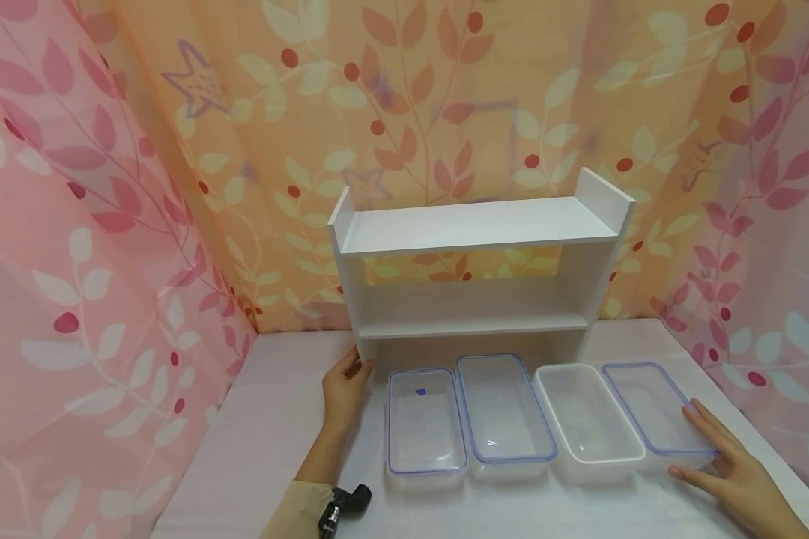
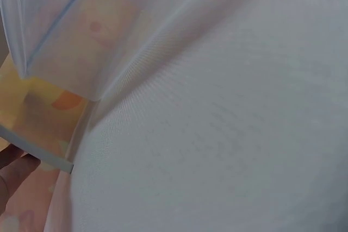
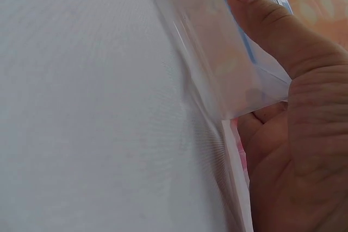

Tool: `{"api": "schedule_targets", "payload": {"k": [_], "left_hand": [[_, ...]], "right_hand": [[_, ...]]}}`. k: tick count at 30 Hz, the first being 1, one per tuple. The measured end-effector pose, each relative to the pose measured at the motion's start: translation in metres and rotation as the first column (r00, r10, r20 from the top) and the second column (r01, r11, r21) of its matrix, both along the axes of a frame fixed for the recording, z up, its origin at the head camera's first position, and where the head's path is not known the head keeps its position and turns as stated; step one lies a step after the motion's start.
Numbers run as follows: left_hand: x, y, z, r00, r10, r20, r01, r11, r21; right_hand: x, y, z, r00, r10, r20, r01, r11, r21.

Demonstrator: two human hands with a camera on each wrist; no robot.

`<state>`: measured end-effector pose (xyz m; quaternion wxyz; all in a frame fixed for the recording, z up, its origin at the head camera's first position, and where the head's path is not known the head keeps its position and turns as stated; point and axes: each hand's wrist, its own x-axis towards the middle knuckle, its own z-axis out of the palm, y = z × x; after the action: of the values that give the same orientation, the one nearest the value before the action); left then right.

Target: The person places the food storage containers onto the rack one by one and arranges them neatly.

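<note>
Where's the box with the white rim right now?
In the head view, the white-rimmed box stands right of centre on the table, in front of the white shelf, between two blue-rimmed boxes.

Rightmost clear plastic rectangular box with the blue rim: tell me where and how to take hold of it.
The blue-rimmed box is probably best gripped at its near right corner from the right, thumb on the near end, fingers along the outer wall: a white-rimmed clear plastic box stands close on its left, while white cloth lies to its right, where the right hand is.
</note>
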<state>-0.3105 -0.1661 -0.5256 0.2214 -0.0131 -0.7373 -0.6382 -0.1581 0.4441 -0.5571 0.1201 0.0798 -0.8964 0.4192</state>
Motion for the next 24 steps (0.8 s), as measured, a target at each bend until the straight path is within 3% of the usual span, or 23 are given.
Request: {"api": "schedule_targets", "payload": {"k": [7,19,24], "left_hand": [[-0.0023,-0.0001,-0.0004,1.000,0.023,0.015,-0.023,0.999,-0.023],[-0.0008,-0.0017,0.0015,1.000,0.007,0.020,-0.006,1.000,-0.028],[-0.0036,-0.0029,0.0021,1.000,0.014,0.022,-0.014,1.000,-0.018]], "right_hand": [[0.0004,-0.0008,0.0007,0.999,-0.044,0.013,0.044,0.999,0.000],[0.0014,0.0015,-0.0009,0.988,-0.148,0.045,0.149,0.989,-0.001],[-0.0019,0.0027,0.0034,0.990,-0.140,0.026,0.140,0.990,-0.021]]}}
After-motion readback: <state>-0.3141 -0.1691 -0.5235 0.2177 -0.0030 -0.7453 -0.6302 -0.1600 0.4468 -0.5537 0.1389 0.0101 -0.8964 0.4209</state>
